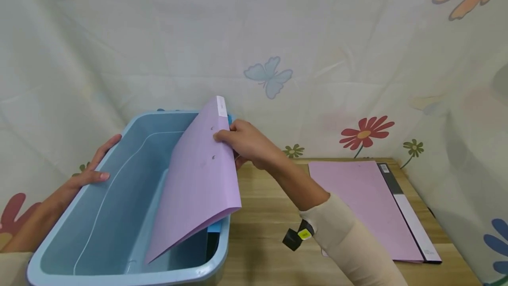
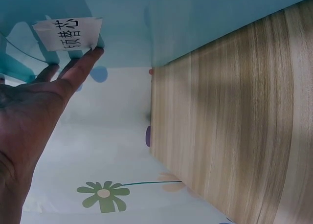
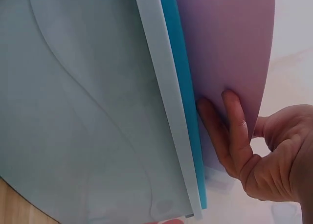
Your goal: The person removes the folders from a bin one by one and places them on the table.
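My right hand (image 1: 254, 142) pinches a purple folder (image 1: 198, 171) near its spine, thumb on one face and fingers on the other. The folder hangs tilted over the light blue plastic tub (image 1: 128, 202), its lower part inside. In the right wrist view two fingers lie flat along the folder (image 3: 230, 43), beside a teal-blue edge (image 3: 182, 87) at the tub's rim. My left hand (image 1: 89, 173) holds the tub's left rim, thumb over the inner side. In the left wrist view its fingers lie against the outer wall, by a white label (image 2: 71, 33).
Another purple folder (image 1: 357, 202) with a black and white spine lies on the wooden table (image 1: 266, 215) at the right. Blue and black edges (image 1: 213, 233) show along the tub's right wall. Flower-printed fabric (image 1: 190, 43) hangs behind and at the sides.
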`<state>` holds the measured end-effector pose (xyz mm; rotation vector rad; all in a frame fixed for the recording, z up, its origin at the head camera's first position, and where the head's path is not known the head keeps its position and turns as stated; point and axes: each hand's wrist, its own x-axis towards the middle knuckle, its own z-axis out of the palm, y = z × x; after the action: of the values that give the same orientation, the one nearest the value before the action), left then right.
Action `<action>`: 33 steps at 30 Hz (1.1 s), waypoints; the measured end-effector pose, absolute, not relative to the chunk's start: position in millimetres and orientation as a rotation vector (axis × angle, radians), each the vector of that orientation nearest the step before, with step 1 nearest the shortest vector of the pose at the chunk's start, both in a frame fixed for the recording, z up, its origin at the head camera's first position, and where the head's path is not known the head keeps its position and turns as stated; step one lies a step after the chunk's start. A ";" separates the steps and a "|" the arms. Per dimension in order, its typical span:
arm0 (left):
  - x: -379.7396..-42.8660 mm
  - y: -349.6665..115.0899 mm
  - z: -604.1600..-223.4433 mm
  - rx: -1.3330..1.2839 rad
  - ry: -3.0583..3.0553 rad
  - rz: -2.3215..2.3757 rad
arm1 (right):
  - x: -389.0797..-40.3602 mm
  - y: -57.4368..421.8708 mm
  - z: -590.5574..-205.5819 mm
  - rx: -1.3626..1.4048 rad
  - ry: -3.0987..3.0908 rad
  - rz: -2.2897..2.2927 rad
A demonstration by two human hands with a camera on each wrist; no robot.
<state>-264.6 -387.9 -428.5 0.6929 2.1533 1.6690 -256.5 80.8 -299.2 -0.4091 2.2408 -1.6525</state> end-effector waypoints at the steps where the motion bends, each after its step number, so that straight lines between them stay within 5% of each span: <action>1: -264.0 -387.5 -428.3 0.696 2.163 1.660 | -256.7 82.4 -300.5 -0.390 2.238 -1.671; 33: -263.1 -385.1 -428.3 0.707 2.186 1.680 | -256.2 121.4 -348.5 -0.297 1.841 -2.134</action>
<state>-263.1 -385.1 -428.3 0.7073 2.1863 1.6798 -256.2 121.4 -348.5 -0.2972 1.8412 -2.1344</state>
